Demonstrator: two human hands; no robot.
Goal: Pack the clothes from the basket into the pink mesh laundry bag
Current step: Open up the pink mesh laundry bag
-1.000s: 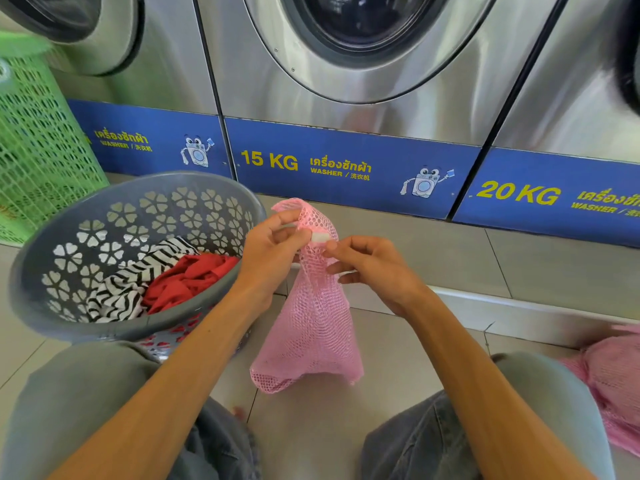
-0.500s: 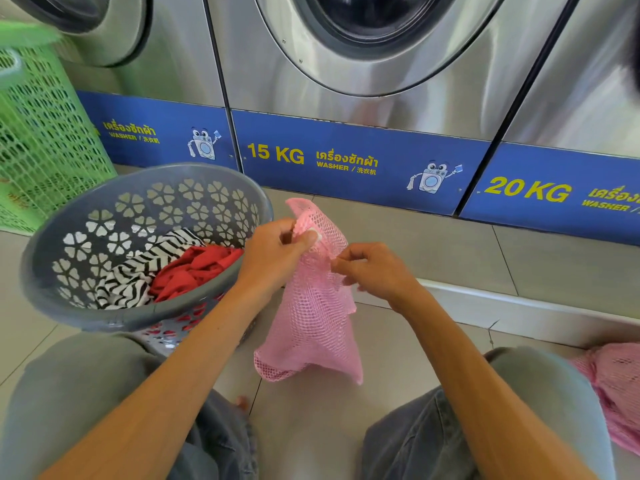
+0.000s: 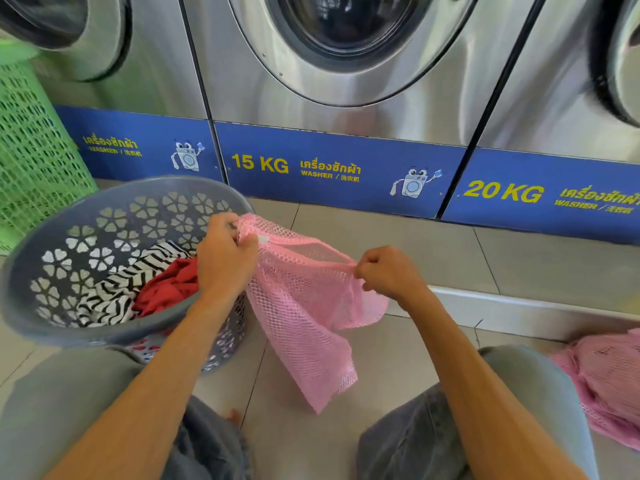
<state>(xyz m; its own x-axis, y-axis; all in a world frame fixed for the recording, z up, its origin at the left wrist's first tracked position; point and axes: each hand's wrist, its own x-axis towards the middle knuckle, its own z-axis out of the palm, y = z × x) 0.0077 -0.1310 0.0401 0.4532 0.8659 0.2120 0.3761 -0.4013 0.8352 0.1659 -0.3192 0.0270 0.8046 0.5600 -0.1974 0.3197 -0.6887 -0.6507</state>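
The pink mesh laundry bag (image 3: 304,306) hangs in the air between my hands, its mouth pulled open at the top and its body drooping toward the floor. My left hand (image 3: 225,258) grips the left end of the rim, right beside the basket. My right hand (image 3: 388,271) pinches the right end of the rim. The grey plastic basket (image 3: 104,216) with flower-shaped holes stands at my left knee. Inside it lie a black-and-white striped garment (image 3: 114,292) and a red garment (image 3: 169,289).
Steel front-loading washers (image 3: 346,81) with blue labels line the wall ahead on a raised tiled step. A green mesh basket (image 3: 31,150) stands at far left. A second, filled pink mesh bag (image 3: 606,382) lies on the floor at right. My knees frame the bottom.
My hands have moved apart, stretching the bag's mouth wide; earlier they were close together at its top. The bag swung slightly to the right.
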